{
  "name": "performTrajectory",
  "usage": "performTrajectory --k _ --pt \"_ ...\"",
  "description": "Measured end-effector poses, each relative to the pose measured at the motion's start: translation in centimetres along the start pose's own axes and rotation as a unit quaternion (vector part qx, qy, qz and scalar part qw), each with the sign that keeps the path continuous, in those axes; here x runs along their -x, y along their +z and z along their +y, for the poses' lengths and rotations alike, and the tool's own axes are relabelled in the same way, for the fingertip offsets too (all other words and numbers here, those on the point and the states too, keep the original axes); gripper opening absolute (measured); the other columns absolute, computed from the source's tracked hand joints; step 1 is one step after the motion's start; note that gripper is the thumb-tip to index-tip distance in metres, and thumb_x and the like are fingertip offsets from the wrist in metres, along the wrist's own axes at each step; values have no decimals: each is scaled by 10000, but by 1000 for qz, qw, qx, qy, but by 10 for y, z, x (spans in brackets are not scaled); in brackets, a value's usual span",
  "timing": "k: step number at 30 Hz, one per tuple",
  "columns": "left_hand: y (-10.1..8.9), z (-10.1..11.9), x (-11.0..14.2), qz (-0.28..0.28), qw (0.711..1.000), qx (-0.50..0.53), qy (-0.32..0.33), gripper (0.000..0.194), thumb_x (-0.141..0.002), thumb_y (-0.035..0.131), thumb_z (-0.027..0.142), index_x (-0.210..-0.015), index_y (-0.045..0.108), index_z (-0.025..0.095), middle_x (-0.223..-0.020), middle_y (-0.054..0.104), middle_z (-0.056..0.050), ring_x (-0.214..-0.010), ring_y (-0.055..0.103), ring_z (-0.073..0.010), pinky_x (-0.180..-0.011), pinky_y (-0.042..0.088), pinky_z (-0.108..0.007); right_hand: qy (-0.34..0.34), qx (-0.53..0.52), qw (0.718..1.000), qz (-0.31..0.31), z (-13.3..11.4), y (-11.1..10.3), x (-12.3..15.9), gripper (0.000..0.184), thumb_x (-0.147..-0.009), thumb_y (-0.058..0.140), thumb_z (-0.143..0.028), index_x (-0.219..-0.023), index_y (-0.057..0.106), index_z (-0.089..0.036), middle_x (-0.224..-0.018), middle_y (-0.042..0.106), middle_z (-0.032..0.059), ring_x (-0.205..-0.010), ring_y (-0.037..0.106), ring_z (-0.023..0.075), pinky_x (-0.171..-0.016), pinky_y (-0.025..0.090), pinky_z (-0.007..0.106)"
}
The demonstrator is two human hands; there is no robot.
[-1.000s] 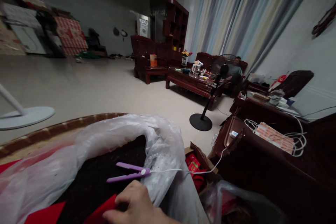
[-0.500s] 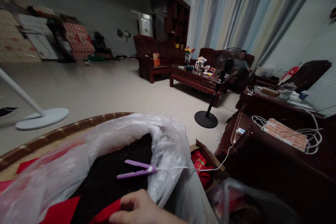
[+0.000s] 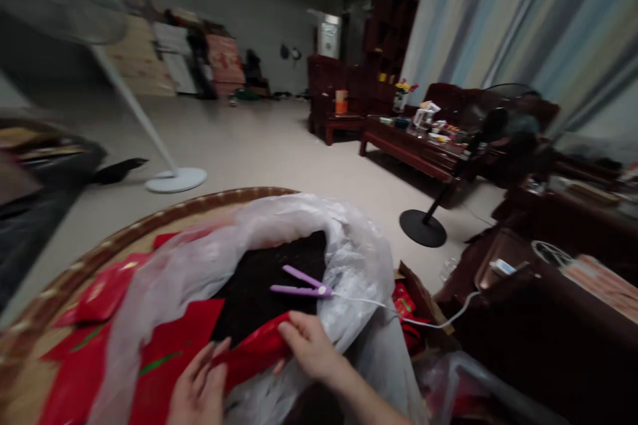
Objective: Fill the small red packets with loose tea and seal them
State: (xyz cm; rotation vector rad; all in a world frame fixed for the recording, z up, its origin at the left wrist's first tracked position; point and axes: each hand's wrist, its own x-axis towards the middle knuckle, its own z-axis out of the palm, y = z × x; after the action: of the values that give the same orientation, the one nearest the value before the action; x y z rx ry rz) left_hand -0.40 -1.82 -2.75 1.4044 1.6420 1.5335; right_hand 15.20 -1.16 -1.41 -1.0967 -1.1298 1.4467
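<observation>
The right hand (image 3: 310, 345) pinches a red packet (image 3: 254, 350) by its edge, fingers closed; the left hand (image 3: 197, 390) stands open just beside the packet's far end. A purple mini flat iron (image 3: 302, 285) rests on dark loose leaves (image 3: 269, 265) in a clear plastic bag (image 3: 359, 259), its mouth rolled back, seemingly to keep it open, on a woven bamboo tray (image 3: 149, 222).

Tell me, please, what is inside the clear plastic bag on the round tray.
The plastic bag holds dark loose material with a purple flat iron on top; anything deeper is covered.

Hair straightener (image 3: 302, 289) inside bag (image 3: 356, 246), packets (image 3: 107, 295) on tray (image 3: 149, 216)
</observation>
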Motion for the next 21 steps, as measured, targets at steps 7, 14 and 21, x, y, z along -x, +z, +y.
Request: performTrajectory --k 7,14,21 --pt "7 26 19 -59 911 -281 295 617 -785 629 233 -1361 412 197 -1314 551 -135 -1161 477 -323 -949 421 -506 -101 181 978 14 -8 -15 5 324 -926 409 -420 -901 613 -170 -854 648 46 -764 582 158 -763 483 275" --pt "5 21 13 -150 913 -259 278 596 -800 559 119 -1366 415 241 -1323 540 -91 -1056 499 -276 -921 450 -477 -90 237 967 -32 -12 -11 11 247 -928 416 -344 -997 580 -174 -939 660 65 -850 611 179 -792 476 276" --pt "6 11 1 -152 930 -206 262 558 -775 570 96 -1306 470 235 -1218 604 -77 -1103 516 -261 -952 458 -460 -108 318 940 -62 -27 -6 7 237 -918 431 -294 -859 624 -171 -800 662 45 -736 598 167 -720 472 269"
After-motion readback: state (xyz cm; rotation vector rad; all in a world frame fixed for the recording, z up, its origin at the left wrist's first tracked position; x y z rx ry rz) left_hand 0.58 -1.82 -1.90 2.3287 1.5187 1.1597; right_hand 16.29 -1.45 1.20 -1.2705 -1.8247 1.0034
